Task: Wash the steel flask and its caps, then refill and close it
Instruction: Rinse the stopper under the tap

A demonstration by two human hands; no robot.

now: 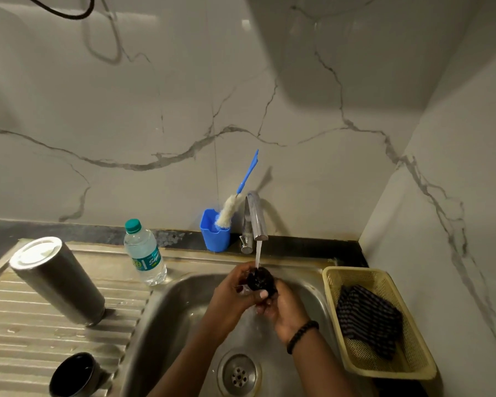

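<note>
Marble-veined wall tiles back a steel sink (166,308) whose tap (257,216) runs a thin stream into the basin. Directly under that tap, both hands work a small dark cap (261,279) in the water: the left hand (235,285) curls around its near-left side, and the right hand (278,303) cups it from below with a thumb pressed on its face. Left of the tap, on the ribbed drainboard, the steel flask (59,279) stands tilted in the wide-angle view with a pale ring at its mouth, and nearer the camera sits a dark cup-shaped cap (75,375). Between flask and tap stands a plastic water bottle (145,253), and just beside the tap a blue holder (215,230) carries a bottle brush (232,207). Right of the tap, a yellow basket (413,356) holds a striped cloth (370,322). Wet, the small cap likely turns slippery; it looks rigid and light, best pinched by its rim. The flask probably feels heavy and slick, so wrapping the whole body seems wisest.
</note>
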